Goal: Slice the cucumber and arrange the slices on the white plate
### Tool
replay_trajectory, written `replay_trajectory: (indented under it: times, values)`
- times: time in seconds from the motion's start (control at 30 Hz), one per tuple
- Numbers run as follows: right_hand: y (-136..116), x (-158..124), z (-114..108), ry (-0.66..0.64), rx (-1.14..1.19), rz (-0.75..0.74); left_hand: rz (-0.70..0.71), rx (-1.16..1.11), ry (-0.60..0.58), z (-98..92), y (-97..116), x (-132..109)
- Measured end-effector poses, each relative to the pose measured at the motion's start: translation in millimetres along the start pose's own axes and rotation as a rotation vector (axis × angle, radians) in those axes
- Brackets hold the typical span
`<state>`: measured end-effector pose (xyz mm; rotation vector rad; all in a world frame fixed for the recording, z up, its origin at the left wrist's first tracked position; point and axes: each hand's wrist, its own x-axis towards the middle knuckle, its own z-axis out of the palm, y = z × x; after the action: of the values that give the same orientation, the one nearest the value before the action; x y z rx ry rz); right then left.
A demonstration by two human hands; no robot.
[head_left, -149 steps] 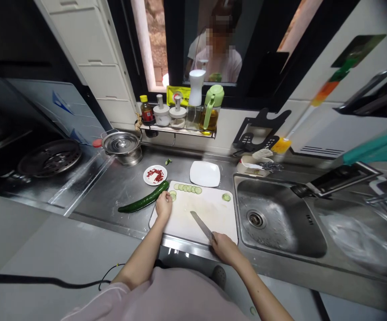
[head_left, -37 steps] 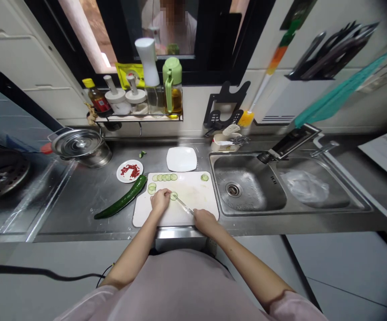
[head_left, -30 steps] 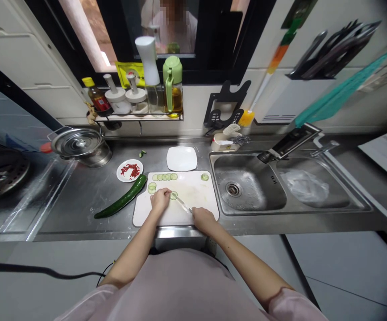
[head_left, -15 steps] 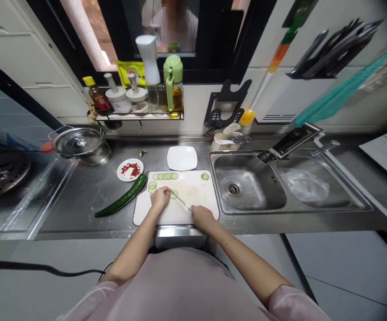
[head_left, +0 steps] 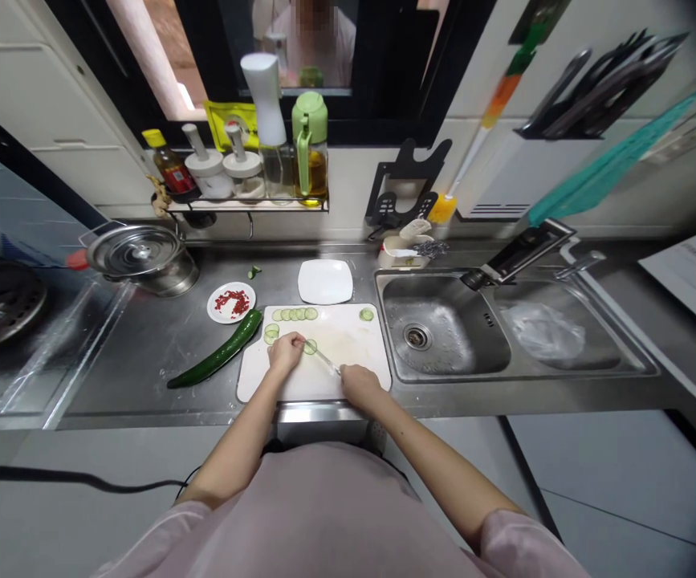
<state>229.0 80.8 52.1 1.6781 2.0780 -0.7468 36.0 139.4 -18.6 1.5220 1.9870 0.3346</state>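
My right hand (head_left: 361, 385) is wrapped round the handle of a slim knife (head_left: 324, 360), its blade slanting up and left across the white cutting board (head_left: 348, 387). Fingers pinched together, my left hand (head_left: 286, 353) is at the blade's tip; what they hold, if anything, is hidden. One thin cucumber slice (head_left: 311, 347) lies against the blade beside those fingertips. Behind my left hand are a few overlapping slices (head_left: 271, 331). A row of cucumber slices (head_left: 295, 314) runs along the board's far edge, and a small stack (head_left: 366, 315) sits in its far right corner.
Left of the board lies a whole cucumber (head_left: 218, 357), near a small plate (head_left: 215, 315) of chopped red bits. A white square plate (head_left: 325, 281) stands behind the board. To the right is a double sink (head_left: 461, 373); a lidded pot (head_left: 170, 277) is at far left.
The view has shifted slightly. Both hands, the knife and the slices keep almost the same places on the board.
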Motion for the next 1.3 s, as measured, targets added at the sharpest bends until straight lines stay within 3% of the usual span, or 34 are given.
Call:
replay_trajectory:
  times: [0.6, 1.3]
  values:
    - [13.5, -13.4, 8.7, -0.035, 0.002, 0.02, -0.006, -0.013, 0.007, -1.7, 3.3, -3.6]
    - [0.8, -3.0, -0.3, -0.024, 0.009, 0.012, 0.001, 0.005, -0.009, -1.8, 2.7, -2.1]
